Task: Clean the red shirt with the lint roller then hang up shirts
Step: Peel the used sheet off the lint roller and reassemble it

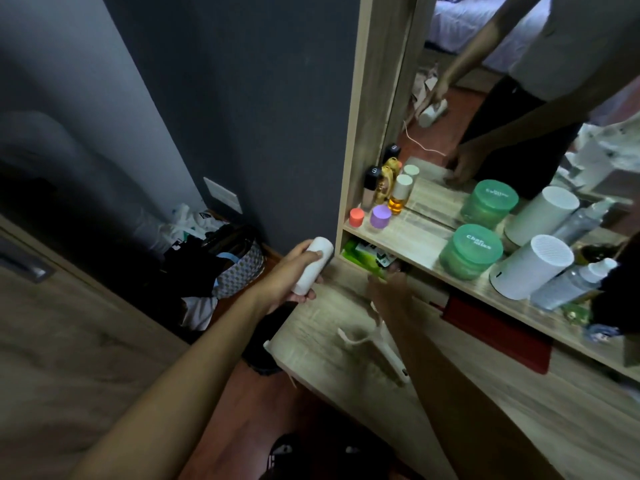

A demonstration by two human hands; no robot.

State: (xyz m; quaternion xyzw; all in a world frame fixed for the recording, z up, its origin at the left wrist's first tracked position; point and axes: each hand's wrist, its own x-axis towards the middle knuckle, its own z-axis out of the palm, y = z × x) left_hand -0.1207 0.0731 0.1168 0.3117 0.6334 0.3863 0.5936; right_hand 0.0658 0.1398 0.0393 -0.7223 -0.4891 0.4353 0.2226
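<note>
The left hand grips a white roll at the surface's far left. The right hand reaches under the shelf, its fingers unclear, above the roller handle. No shirt shows; cleaning and hanging seemingly remain.

There are two hands: the left hand and the right hand. There is one white roll and one white roller handle. On the shelf sit one green tub, one white round can, one red pot, one purple pot and one orange bottle. There is one mirror.
</note>
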